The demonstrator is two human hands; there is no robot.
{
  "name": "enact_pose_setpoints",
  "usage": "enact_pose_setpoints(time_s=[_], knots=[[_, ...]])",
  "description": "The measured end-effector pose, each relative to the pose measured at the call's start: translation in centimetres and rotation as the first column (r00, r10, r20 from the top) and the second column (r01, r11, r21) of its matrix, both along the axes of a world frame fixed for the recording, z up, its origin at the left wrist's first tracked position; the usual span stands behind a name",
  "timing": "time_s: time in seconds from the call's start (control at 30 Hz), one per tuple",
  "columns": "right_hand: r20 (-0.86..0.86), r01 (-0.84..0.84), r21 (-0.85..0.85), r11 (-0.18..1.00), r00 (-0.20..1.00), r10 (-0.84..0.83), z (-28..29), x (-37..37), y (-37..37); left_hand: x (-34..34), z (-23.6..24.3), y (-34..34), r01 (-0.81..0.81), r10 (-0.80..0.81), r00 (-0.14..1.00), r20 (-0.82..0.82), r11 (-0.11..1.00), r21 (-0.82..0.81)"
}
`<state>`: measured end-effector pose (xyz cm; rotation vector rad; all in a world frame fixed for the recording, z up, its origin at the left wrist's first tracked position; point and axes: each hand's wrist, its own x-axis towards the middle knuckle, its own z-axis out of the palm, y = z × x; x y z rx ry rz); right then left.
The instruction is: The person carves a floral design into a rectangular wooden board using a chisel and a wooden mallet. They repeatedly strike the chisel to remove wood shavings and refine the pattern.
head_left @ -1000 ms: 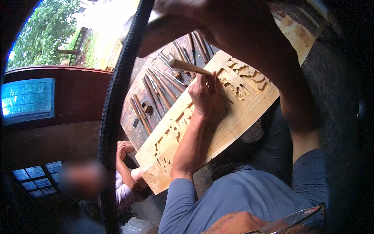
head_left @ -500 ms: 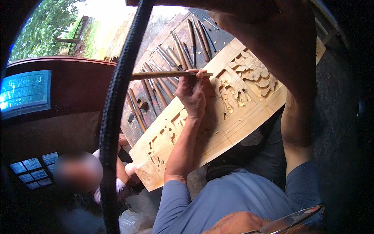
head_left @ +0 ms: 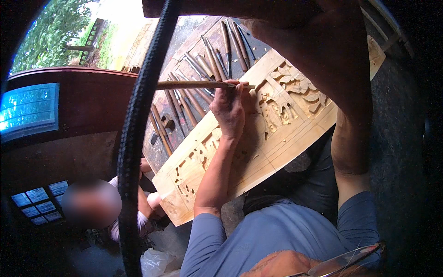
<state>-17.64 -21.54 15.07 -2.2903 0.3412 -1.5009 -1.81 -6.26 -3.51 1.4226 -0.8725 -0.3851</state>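
Observation:
In the middle of the view, my left hand (head_left: 229, 111) is closed around a wood-carving chisel (head_left: 191, 85). The chisel lies nearly level, its tip at the carved panel (head_left: 267, 152) and its rear end hidden behind a black strap. Pale wood makes up the panel, with leaves and a flower cut in relief at its far right and chips in the hollows. My right hand (head_left: 295, 34), dark and close to the camera, is raised over the far right side. Its fingers are wrapped round what looks like a dark wooden mallet (head_left: 198, 9), whose left end juts out at the top.
Several chisels and gouges (head_left: 214, 57) lie on the worn table (head_left: 159, 157) beyond the panel. A black braided strap (head_left: 138, 115) crosses the view on the left. Another person (head_left: 131, 217) sits at lower left, near a white plastic bag (head_left: 154, 262).
The mallet and my right hand have come slightly lower and to the left. My left hand and the chisel have shifted very slightly to the right.

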Motion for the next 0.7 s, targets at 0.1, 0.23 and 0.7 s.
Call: enact_pose_setpoints(time_s=[0.1,0.23,0.7], knots=[[0.003,0.002,0.003,1.000,1.000,-0.002,-0.2,0.1,0.0,0.0,-0.1,0.0,0.004,-0.004,1.000,-0.025,1.000,0.002],[0.016,-0.011,0.015,1.000,1.000,0.011,-0.6,0.7,0.2,0.8,-0.5,0.5,-0.037,0.038,0.997,0.062,0.999,-0.004],[0.025,0.040,0.028,0.999,0.999,-0.040,-0.9,-0.3,-0.8,0.4,2.9,-2.0,-0.005,-0.112,0.773,0.624,0.983,0.183]])
